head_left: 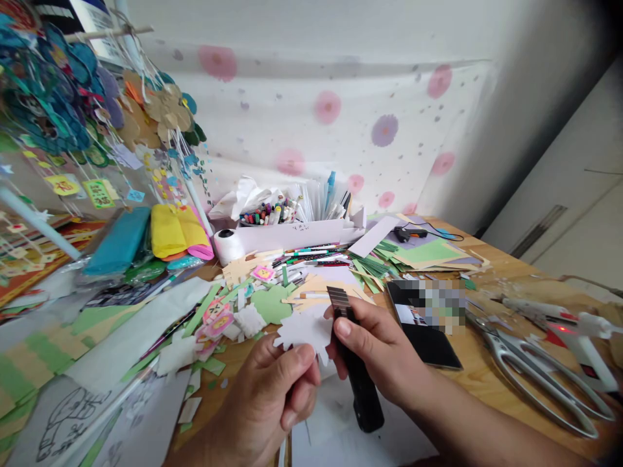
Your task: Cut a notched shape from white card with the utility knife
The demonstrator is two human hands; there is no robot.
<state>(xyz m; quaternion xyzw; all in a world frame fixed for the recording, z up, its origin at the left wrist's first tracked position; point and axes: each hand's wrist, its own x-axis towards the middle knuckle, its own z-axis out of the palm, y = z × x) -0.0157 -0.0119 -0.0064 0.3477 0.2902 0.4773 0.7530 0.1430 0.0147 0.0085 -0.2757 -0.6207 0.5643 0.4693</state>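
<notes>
Your left hand pinches a white cutout between thumb and fingers, low in the view at about 6 o'clock. Your right hand is closed around a black knife, its blade up and seemingly touching the cutout's right edge. Scissors lie at 3 o'clock on the table, a marker box at 12.

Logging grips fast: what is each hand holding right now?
Left hand: closed, pinching the white paper cutout.
Right hand: closed around the black utility knife, blade extended.
</notes>
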